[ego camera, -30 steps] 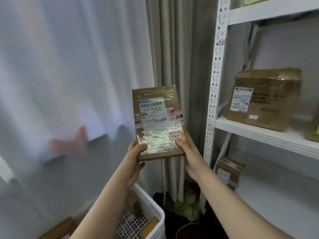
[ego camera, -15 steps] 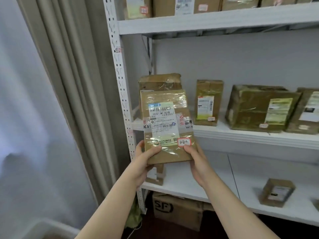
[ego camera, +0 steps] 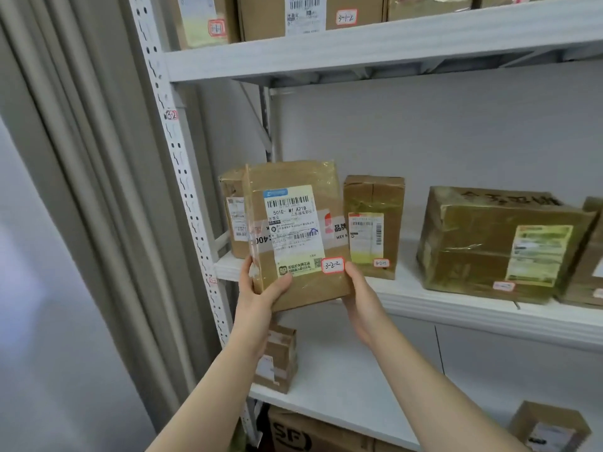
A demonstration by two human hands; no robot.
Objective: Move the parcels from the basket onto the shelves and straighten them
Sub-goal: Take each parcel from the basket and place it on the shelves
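Observation:
A flat brown taped parcel [ego camera: 293, 223] with a white shipping label and a red-edged sticker reading 3-2-2 stands upright in front of the middle shelf [ego camera: 456, 305]. My left hand [ego camera: 257, 288] grips its lower left corner, thumb across the front. My right hand [ego camera: 360, 295] holds the lower right edge. The parcel hangs just before the shelf's front edge and covers most of another brown parcel [ego camera: 233, 216] at the shelf's left end. The basket is out of view.
On the middle shelf stand a narrow upright parcel [ego camera: 373, 223] and a large box [ego camera: 499, 243]. The top shelf [ego camera: 359, 50] carries several parcels. Small boxes [ego camera: 277, 360] [ego camera: 551, 425] sit on the lower shelf. The white perforated upright [ego camera: 182, 177] and grey curtain [ego camera: 81, 190] are left.
Both hands have carried the parcel up and closer to the middle shelf, next to its left-end parcel. The view has turned from the curtain and basket towards the shelves.

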